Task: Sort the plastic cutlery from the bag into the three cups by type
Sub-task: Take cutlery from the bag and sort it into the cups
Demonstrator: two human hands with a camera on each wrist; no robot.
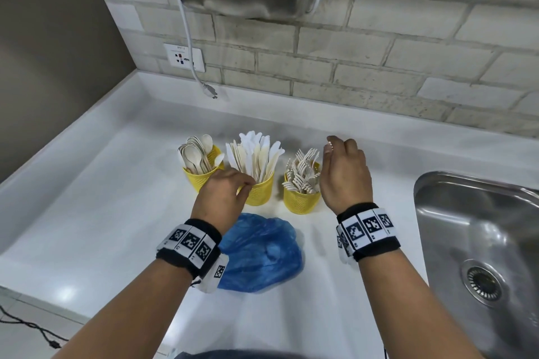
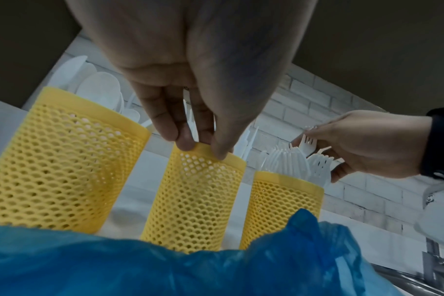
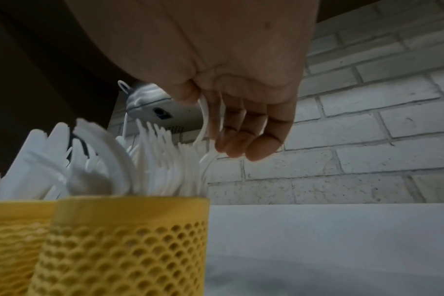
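While the left hand (image 2: 180, 84) pinches the rim of the middle yellow perforated plastic cup (image 1: 259, 192), the right hand (image 1: 344, 172) pinches white plastic forks (image 3: 165, 160) over the right-hand cup (image 1: 300, 198) at frame centre. Light, springy, snag-prone; best held by the handles. Only the wrist views show these grips; the crumpled blue plastic bag (image 1: 262, 253) lies below.

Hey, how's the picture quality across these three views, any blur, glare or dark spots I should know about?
Head view: evenly lit and sharp, with wide-angle bending of the wall and glare on the sink. Left wrist view: dim but fairly clear on the middle cup, with the blue bag soft up close. Right wrist view: dark at upper left, the forks smeared, and the fork cup out of focus.
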